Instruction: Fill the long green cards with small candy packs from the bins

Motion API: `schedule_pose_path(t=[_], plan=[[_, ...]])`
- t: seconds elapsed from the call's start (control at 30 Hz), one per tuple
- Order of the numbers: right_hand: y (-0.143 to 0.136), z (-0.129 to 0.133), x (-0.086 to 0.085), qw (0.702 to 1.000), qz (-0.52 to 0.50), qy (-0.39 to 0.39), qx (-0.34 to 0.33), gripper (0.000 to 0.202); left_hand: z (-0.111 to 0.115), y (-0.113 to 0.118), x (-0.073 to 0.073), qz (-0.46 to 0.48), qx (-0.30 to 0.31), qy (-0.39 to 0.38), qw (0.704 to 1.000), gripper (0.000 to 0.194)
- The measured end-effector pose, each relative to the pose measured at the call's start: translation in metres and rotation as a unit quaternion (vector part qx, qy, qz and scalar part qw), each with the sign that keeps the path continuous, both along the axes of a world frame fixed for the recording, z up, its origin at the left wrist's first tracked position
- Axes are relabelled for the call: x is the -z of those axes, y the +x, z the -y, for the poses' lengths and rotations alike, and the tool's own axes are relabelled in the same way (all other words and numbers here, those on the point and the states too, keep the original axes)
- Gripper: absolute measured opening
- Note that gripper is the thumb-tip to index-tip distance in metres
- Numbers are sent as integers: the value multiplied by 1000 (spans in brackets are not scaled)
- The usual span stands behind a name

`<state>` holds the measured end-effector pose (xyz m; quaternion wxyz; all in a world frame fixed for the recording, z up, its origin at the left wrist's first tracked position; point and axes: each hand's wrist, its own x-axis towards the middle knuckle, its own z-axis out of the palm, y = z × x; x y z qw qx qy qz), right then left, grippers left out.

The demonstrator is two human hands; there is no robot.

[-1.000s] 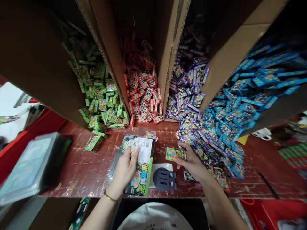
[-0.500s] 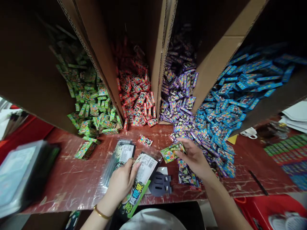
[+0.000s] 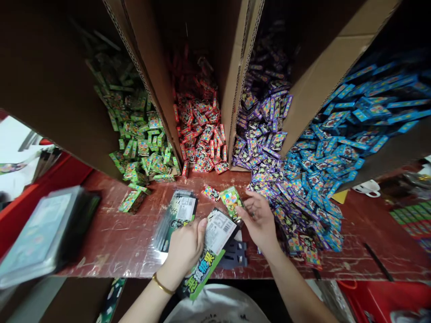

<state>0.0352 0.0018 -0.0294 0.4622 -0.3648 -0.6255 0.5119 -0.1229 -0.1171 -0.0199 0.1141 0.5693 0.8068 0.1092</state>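
My left hand (image 3: pixel 188 242) is closed on a printed plastic bag (image 3: pixel 218 231), black and green with a white label and large coloured characters; its lower end points toward me. My right hand (image 3: pixel 261 220) pinches a small green candy packet (image 3: pixel 230 201) between thumb and fingers, tilted just above the bag's upper end. Whether the packet's lower edge is inside the bag I cannot tell. Left of it lies a stack of similar bags (image 3: pixel 171 224), partly behind my left hand. A single red packet (image 3: pixel 211 193) rests on the table beside the green one.
Cardboard boxes stand at the back, spilling green (image 3: pixel 144 152), red (image 3: pixel 202 152), purple (image 3: pixel 266 157) and blue packets (image 3: pixel 323 166). A dark slotted piece (image 3: pixel 234 255) lies partly under the bag. Clear plastic sleeves (image 3: pixel 43 233) are stacked at left, a red bin (image 3: pixel 397 300) at lower right.
My right hand has moved left with the green packet, bringing it to the bag's upper end and turning it more upright. The purple packets near that hand now lie farther right.
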Motion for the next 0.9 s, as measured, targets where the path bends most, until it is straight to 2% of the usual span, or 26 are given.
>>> schedule_pose_path(t=[0.07, 0.17, 0.23, 0.37, 0.43, 0.53, 0.73, 0.9], plan=[[13, 0, -2, 993, 58, 24, -97, 54, 2, -3, 0, 3, 10, 2, 1000, 46], [36, -4, -9, 963, 102, 12, -248, 54, 4, -4, 0, 28, 50, -7, 998, 47], [47, -7, -14, 947, 104, -8, -304, 48, 5, -3, -2, 49, 79, -12, 996, 48], [54, -9, -20, 923, 120, -46, -363, 32, 5, 0, -4, 58, 112, -25, 992, 48], [53, -9, -20, 918, 141, -33, -370, 28, 5, 0, -4, 52, 119, -33, 991, 47], [50, -10, -17, 924, 160, 7, -347, 27, 5, 1, -2, 48, 118, -36, 991, 45], [47, -16, -8, 928, 177, -19, -327, 19, 5, 6, 5, 55, 124, -19, 991, 44], [40, -12, -7, 928, 193, 29, -317, 17, 4, 8, 6, 57, 120, -18, 991, 43]])
